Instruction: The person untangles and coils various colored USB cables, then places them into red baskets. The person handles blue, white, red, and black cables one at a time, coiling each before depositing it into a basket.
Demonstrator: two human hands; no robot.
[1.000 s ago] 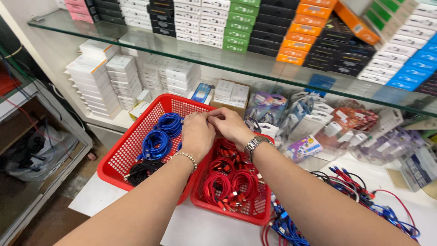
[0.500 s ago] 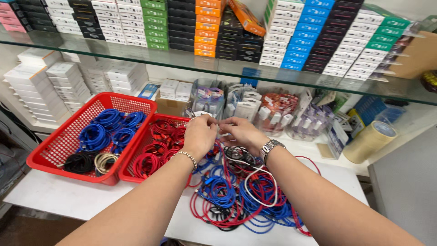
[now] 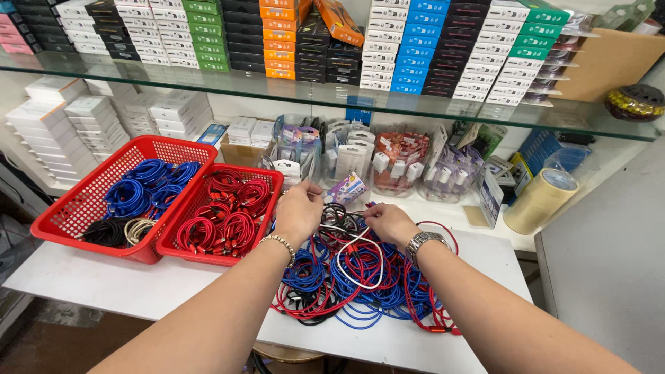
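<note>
Both your hands are in the tangled cable pile [image 3: 360,277] on the desk [image 3: 104,277]: left hand [image 3: 299,211] and right hand [image 3: 388,221] pinch one cable, teasing it free. It needs coiling next, I'd judge. Beside your left hand, red basket [image 3: 181,246] holds red coils; beyond it, another basket [image 3: 55,215] holds blue and black coils.
</note>
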